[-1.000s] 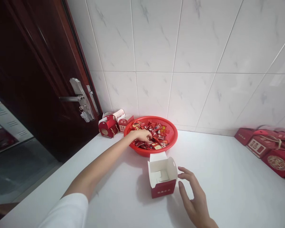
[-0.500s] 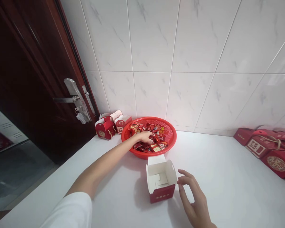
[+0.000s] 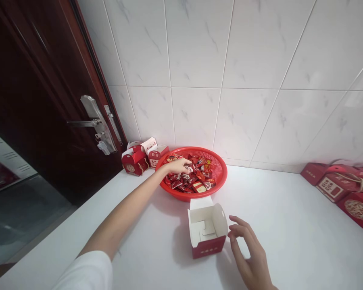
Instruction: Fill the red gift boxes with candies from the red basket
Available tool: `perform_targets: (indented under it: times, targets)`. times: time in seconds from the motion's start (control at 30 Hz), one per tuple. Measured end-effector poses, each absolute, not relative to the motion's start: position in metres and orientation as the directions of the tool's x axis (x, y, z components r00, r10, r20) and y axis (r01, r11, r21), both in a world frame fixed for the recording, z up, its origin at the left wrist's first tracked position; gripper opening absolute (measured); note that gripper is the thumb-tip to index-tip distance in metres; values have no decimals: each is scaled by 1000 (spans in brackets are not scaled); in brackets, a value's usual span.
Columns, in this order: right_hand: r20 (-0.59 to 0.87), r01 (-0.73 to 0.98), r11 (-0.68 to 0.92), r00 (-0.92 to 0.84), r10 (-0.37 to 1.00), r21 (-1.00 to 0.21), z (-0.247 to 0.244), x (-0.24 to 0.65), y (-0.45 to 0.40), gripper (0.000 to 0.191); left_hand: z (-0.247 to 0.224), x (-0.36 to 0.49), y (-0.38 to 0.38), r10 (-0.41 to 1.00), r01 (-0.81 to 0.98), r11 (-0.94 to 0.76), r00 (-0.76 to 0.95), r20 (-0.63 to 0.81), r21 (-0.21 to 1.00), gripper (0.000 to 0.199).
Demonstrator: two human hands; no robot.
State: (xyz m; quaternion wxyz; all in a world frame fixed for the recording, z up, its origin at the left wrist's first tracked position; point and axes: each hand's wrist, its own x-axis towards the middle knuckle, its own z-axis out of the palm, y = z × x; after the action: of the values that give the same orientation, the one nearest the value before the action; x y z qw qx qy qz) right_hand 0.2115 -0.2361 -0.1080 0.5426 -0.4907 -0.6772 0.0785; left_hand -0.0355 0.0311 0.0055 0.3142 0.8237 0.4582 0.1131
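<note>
My left hand is over the red plastic basket, its fingers closed on a small dark red wrapped candy. More red-wrapped candies lie in the basket below it. In front of the basket stands an open red box, white inside, its flaps up and nothing in it. My right hand is just right of this box, fingers curved and apart, holding nothing; its fingertips are close to the box's right side.
Red gift boxes stand at the back left by the door. More red boxes with twine are at the right edge. A tiled wall borders the back of the white table.
My left hand has risen slightly from the candies and moved a little left, with a candy now showing at its fingers. My right hand stays beside the box. The camera view has shifted slightly.
</note>
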Motion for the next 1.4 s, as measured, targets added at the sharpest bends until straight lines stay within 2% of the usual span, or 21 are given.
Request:
perform_targets:
  times: [0.2,0.43,0.67,0.8,0.97,1.13,1.2,1.3,1.4]
  targets:
    - [637,588,475,92,765,-655,-106,212,-236,10,2,-38,26,815,622,-357,571,-93,697,39]
    - [653,597,490,75,754,-635,-109,214,-234,11,-2,-38,16,821,529,-416,568,56,740,57]
    - [650,603,481,85,755,-637,-104,216,-234,10,1,-37,7,818,608,-482,570,77,630,56]
    - [609,593,444,102,786,-672,-103,215,-236,12,2,-41,6,810,668,-493,586,14,558,53]
    - [658,612,500,44,752,-613,-100,217,-233,11,2,-46,10,818,715,-467,573,-53,521,56]
    - [646,629,481,45,762,-611,-98,218,-234,10,8,-40,8,780,777,-540,607,-155,324,42]
    - [623,628,462,47,780,-626,-100,219,-235,10,11,-35,6,768,772,-573,623,-148,275,39]
    - [608,629,462,21,794,-625,-102,220,-235,10,13,-27,1,749,744,-606,653,-114,281,34]
    - [617,637,475,0,787,-606,-101,220,-235,11,12,-21,-3,708,739,-599,668,-227,308,25]
